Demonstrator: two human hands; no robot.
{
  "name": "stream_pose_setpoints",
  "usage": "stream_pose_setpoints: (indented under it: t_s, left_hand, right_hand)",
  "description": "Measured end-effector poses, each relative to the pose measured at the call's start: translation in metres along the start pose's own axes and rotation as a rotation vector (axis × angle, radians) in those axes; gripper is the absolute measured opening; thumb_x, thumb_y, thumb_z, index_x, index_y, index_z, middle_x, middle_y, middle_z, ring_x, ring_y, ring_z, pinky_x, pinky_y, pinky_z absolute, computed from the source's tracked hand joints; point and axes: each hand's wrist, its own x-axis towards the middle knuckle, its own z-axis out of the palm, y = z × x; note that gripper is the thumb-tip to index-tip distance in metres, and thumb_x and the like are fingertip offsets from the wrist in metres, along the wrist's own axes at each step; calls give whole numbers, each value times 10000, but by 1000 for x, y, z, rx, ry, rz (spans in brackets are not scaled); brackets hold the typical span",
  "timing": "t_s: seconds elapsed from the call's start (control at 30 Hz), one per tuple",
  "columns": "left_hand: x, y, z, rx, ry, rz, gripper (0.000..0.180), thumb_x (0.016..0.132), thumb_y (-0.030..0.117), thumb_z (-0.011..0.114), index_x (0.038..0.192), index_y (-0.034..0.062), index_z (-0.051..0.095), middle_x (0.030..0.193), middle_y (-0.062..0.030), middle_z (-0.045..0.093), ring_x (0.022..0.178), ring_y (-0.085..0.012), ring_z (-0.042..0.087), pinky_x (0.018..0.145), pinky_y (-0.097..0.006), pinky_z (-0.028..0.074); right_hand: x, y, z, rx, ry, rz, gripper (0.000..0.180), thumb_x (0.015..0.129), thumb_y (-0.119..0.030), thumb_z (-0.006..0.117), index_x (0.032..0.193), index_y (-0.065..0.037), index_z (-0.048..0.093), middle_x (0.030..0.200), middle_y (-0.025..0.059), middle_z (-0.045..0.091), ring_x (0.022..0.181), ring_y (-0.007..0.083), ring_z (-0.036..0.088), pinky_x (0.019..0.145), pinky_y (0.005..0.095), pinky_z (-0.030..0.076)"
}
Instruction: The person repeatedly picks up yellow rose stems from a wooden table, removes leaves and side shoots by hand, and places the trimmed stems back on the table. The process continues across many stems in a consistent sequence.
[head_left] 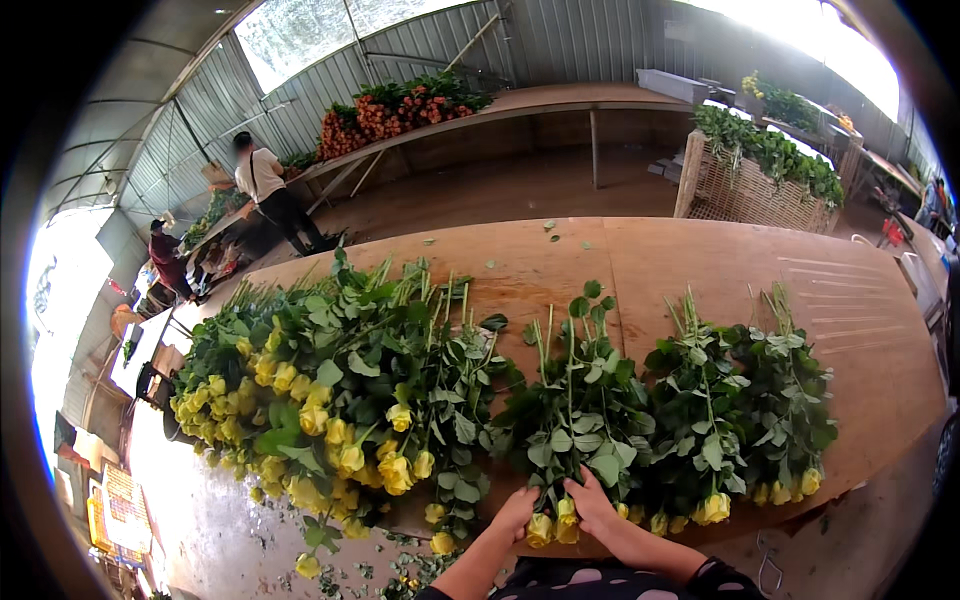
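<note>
While both hands meet at 6 o'clock on the near edge of the desk (pixel 700 280), the left hand (pixel 517 512) and right hand (pixel 592 502) curl their fingers (pixel 580 488) narrowly around the yellow buds (pixel 553 522) of the middle bunch (pixel 572 420); whether they grip or only touch, I cannot tell. The step in hand looks like evening up the flower heads of that bunch, stems pointing toward 12 o'clock. A next move would call for a light squeeze, since the buds bruise easily and the stems may carry thorns.

At 3 o'clock lie two more bunches (pixel 740 420), heads hanging over the edge. At 9 o'clock spreads a big heap (pixel 330 400) of roses, loose and tangled. Buds are tight, waxy ovals; leaves are dark, glossy, toothed. The desk is bare, smooth plywood. Trimmed leaves (pixel 400 565) litter the floor at 7 o'clock. Far off at 11 o'clock, orange flowers (pixel 395 112) sit on a long bench.
</note>
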Motion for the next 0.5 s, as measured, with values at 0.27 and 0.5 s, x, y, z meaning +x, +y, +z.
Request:
stream_pose_setpoints:
  t_s: [0.27, 0.5]
  left_hand:
    - [-62, 42, 17, 557, 120, 418, 348, 880, 307, 338, 1015, -2, 423, 946, -150, 500, 841, -186, 495, 705, -296, 411]
    - [-41, 23, 38, 552, 81, 813, 426, 896, 323, 230, 1055, -6, 450, 1004, -190, 465, 961, -347, 435, 816, -350, 359]
  right_hand:
    - [-51, -51, 7, -1538, 145, -1007, 459, 741, -158, 525, 1144, -4, 369, 1091, 204, 424, 963, 349, 414, 824, 378, 363]
    - [-31, -76, 8, -424, -270, -57, 497, 795, -69, 510, 1227, -1, 276, 937, 76, 519, 778, 120, 503, 664, 241, 431]
